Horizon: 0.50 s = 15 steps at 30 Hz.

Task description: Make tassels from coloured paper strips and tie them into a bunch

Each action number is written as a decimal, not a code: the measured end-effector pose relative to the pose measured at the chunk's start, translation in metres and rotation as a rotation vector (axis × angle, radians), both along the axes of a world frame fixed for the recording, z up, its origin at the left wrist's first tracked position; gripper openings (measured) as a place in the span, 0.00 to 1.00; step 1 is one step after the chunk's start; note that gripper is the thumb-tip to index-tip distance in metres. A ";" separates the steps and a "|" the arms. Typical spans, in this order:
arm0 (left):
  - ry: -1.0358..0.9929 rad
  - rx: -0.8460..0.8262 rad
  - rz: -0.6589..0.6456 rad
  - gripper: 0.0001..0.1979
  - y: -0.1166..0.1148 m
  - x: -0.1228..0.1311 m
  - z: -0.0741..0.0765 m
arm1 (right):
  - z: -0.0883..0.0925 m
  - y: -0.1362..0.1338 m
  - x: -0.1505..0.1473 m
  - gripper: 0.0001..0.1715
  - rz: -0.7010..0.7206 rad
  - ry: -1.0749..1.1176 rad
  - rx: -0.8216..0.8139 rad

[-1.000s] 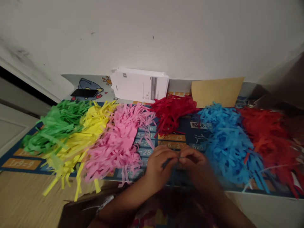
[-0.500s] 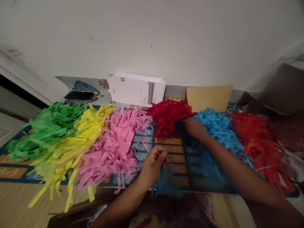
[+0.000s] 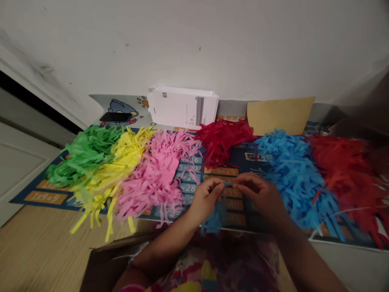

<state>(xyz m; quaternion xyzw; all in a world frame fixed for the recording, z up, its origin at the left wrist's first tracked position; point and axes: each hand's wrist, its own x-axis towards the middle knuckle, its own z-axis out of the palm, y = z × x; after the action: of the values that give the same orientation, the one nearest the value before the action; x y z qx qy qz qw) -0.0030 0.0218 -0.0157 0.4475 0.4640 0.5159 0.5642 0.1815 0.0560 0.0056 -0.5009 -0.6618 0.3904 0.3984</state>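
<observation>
Left hand point(image 3: 206, 200) is closed in a tight pinch on a small bunch of thin blue paper strips point(image 3: 214, 222), their loose ends hanging below the fist. Right hand point(image 3: 258, 195) curls in just beside it, its fingertips point(image 3: 240, 187) at a short blue tip, though whether they grip it cannot be told. The strips look very light, limp and easily torn, so the gathered end offers the safest hold, not the dangling ends. Beneath lies a dark blue multiplication-table mat point(image 3: 243, 170) bearing fluffy heaps of shredded paper: a sky-blue heap point(image 3: 291, 178), an orange-red heap point(image 3: 343, 174), a pink heap point(image 3: 158, 178), a yellow heap point(image 3: 117, 170), a green heap point(image 3: 85, 156) and a crimson heap point(image 3: 223, 142). Farther off, against a white wall point(image 3: 194, 44), stand a tan card point(image 3: 281, 115) and a stack of white printed paper point(image 3: 182, 107), with a black phone point(image 3: 115, 117) lying nearby.
</observation>
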 end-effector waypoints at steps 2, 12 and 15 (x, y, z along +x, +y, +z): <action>0.005 0.000 -0.034 0.13 0.001 0.007 -0.003 | -0.013 -0.015 -0.005 0.10 -0.098 0.158 -0.094; 0.078 0.006 -0.070 0.12 0.001 0.022 -0.004 | -0.049 -0.024 0.002 0.10 -0.320 0.352 -0.115; 0.288 0.170 -0.046 0.10 0.000 0.020 -0.004 | -0.048 -0.027 -0.002 0.08 -0.293 0.403 -0.147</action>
<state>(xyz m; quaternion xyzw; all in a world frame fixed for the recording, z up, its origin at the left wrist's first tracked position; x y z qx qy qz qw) 0.0172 0.0220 -0.0192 0.5734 0.4844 0.4710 0.4635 0.1791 0.0286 -0.0426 -0.5310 -0.4592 0.4674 0.5373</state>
